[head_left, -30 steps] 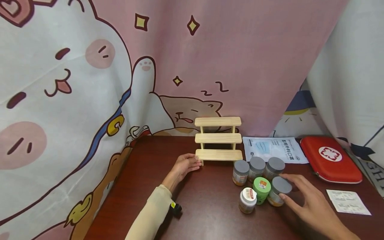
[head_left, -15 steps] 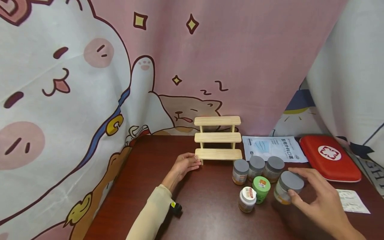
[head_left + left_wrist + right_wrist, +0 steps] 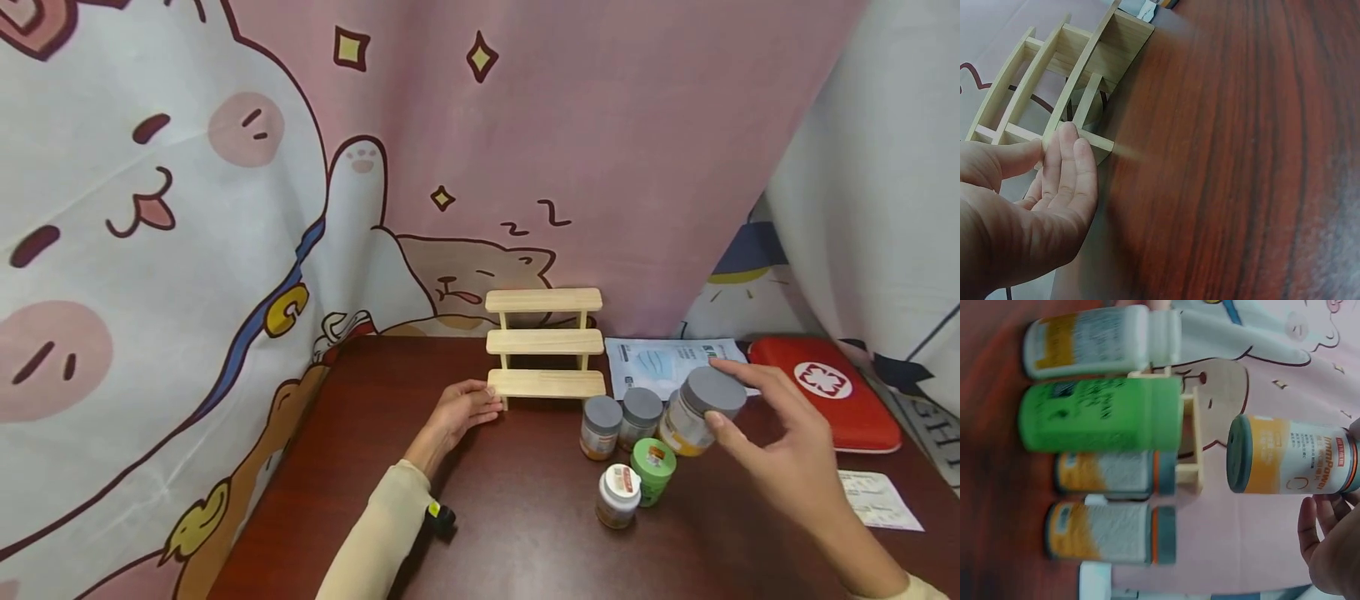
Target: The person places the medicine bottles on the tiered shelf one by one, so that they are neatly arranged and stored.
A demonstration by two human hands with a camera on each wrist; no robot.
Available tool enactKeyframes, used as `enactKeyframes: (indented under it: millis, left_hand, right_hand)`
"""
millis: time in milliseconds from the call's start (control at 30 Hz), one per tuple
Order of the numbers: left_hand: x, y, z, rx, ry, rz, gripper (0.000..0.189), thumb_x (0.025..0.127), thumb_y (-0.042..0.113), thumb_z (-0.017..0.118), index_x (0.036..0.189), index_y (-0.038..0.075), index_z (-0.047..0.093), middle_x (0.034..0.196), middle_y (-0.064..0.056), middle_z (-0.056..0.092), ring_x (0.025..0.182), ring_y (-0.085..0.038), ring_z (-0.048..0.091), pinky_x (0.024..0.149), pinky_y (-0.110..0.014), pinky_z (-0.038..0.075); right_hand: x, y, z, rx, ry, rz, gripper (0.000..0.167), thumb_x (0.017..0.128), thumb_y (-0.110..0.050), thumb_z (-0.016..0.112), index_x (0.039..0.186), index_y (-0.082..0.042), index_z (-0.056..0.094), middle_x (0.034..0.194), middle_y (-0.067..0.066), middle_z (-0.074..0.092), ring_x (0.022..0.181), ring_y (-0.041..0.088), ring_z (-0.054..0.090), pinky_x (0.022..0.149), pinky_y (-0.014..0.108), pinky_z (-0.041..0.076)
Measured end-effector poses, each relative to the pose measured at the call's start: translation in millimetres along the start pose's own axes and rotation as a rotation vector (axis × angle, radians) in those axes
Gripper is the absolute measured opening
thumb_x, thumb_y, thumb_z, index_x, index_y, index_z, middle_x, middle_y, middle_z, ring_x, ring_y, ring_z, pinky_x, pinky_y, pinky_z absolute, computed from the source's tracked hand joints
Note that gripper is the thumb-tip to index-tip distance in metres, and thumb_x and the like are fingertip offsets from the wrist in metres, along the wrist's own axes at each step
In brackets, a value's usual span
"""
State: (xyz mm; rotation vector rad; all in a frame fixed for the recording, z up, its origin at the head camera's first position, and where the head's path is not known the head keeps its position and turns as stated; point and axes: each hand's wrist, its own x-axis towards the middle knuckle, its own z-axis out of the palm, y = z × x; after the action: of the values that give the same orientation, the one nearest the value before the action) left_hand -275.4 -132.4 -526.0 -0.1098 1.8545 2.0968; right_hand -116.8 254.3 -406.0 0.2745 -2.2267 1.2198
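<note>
My left hand [image 3: 459, 412] pinches the left end of the lowest tier of a three-tier wooden stand [image 3: 545, 341], thumb on one side and fingers on the other in the left wrist view. My right hand [image 3: 793, 454] grips a grey-lidded supplement jar [image 3: 690, 421] by its lid end. That jar is lifted off the table and leans a little; its orange and white label [image 3: 1304, 456] shows in the right wrist view. Below and left of it stand a green jar [image 3: 653, 472], a white bottle [image 3: 618, 497] and more grey-lidded jars [image 3: 601, 429], one hidden behind the held jar.
Behind the jars lies a white face-mask packet [image 3: 652, 367], with a red first-aid case [image 3: 832, 400] to its right. A white blister sheet [image 3: 877, 502] lies at the right, partly behind my right hand. A printed curtain [image 3: 637, 167] hangs behind the brown table [image 3: 525, 542].
My right hand has drawn the grey-lidded jar away from beside the green jar, raised it and carried it toward the back of the group. The left hand keeps its place at the stand.
</note>
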Motion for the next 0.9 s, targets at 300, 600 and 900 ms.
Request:
enactKeyframes:
  millis: [300,600,900]
  left_hand:
    - [0.9,1.9,6.4,-0.002,-0.005,-0.001,0.03,0.105,0.008,0.064,0.132,-0.006,0.059,0.114,-0.02,0.074,0.093,-0.018,0.078,0.094,-0.039,0.066]
    - [0.6,1.9,3.2,-0.001,0.008,0.008,0.031,0.104,0.007,0.064,0.132,-0.006,0.058,0.106,-0.013,0.074,0.093,-0.019,0.077,0.09,-0.036,0.067]
    - [0.3,0.9,2.7,-0.007,0.003,-0.005,0.03,0.104,0.007,0.064,0.132,-0.005,0.058,0.102,-0.01,0.074,0.09,-0.017,0.077,0.089,-0.034,0.067]
  right_hand:
    - [41.9,-7,22,0.124,-0.059,0.017,0.065,0.089,0.006,0.078,0.149,-0.013,0.06,0.136,-0.01,0.062,0.116,0.005,0.058,0.091,0.003,0.051]
    - [85.9,-19,39,0.252,-0.142,0.05,0.057,0.097,-0.004,0.074,0.151,-0.014,0.056,0.133,-0.007,0.061,0.117,0.011,0.059,0.093,0.008,0.053]
    - [120.5,-21,63,0.255,-0.215,0.086,0.057,0.096,-0.015,0.079,0.149,-0.018,0.058,0.133,-0.004,0.063,0.112,0.004,0.065,0.087,0.013,0.059]
